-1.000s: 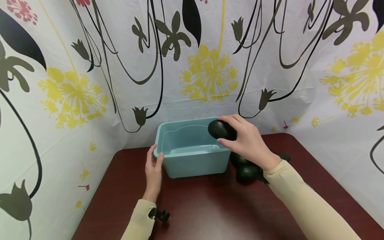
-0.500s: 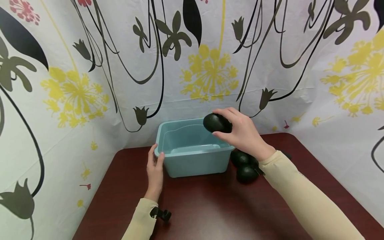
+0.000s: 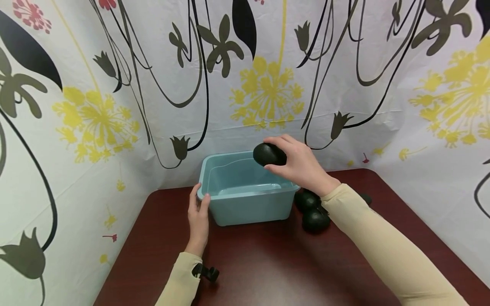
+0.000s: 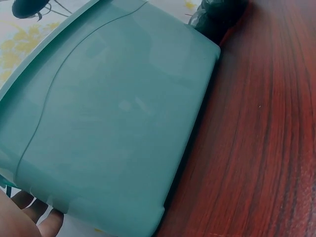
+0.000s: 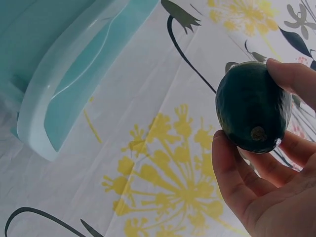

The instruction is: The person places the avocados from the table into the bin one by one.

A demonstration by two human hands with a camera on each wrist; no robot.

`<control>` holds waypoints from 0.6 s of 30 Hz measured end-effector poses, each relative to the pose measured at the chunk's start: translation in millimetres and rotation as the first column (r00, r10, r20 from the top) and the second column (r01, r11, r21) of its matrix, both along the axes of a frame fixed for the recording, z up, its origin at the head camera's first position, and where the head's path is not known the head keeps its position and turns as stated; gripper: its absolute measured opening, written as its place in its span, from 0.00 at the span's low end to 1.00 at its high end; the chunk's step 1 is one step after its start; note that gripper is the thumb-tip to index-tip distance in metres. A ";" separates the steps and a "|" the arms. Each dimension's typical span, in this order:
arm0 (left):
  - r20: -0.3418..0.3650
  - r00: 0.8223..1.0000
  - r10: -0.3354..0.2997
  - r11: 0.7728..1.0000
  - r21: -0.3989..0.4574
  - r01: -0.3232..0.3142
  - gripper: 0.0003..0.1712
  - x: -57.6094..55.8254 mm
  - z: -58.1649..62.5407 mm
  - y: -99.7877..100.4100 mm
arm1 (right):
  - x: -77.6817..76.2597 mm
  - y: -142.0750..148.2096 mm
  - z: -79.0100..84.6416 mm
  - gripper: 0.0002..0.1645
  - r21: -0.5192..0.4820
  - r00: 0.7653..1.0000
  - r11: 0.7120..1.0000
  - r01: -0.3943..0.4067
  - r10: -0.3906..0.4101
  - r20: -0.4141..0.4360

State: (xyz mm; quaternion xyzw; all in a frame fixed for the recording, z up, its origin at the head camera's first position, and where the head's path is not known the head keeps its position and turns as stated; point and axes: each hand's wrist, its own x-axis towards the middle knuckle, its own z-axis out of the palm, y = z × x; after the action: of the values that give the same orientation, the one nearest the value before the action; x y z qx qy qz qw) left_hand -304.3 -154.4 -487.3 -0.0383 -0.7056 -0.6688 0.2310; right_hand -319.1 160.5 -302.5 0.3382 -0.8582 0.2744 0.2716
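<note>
The right hand (image 3: 303,165) grips a dark avocado (image 3: 265,154) between thumb and fingers, raised above the rim level of the blue tub (image 3: 250,210). The left hand (image 3: 198,219), spread, rests against its left corner. More avocados (image 3: 315,220) lie beside it on the bench (image 3: 252,263).

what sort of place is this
Likely an indoor tabletop set-up, perhaps a makeshift booth: a dark red table has floral-patterned sheeting behind it and along both sides, and a teal tub stands on the table. Anything beyond the sheeting is hidden.
</note>
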 end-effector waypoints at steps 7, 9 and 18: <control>0.009 1.000 0.002 1.000 0.004 -0.002 0.31 -0.7 -0.4 0.0 | -11.1 -1.8 -7.5 0.39 0.032 0.999 0.999 -0.010 0.008 0.046; 0.017 1.000 -0.010 1.000 0.009 0.009 0.31 -1.0 0.0 -0.4 | -13.4 -2.1 -9.7 0.39 0.040 0.998 0.999 -0.011 0.009 0.057; 0.054 0.998 -0.041 0.999 0.010 0.040 0.33 7.4 12.8 -0.3 | -21.9 -7.1 -19.9 0.39 0.077 0.991 0.997 0.006 -0.016 0.132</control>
State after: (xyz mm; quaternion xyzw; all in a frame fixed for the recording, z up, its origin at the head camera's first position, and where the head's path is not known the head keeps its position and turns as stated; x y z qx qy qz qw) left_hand -296.9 -154.7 -474.5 -0.0336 -0.7075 -0.6775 0.1985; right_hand -341.0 153.5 -322.5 0.3247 -0.8860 0.2618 0.2024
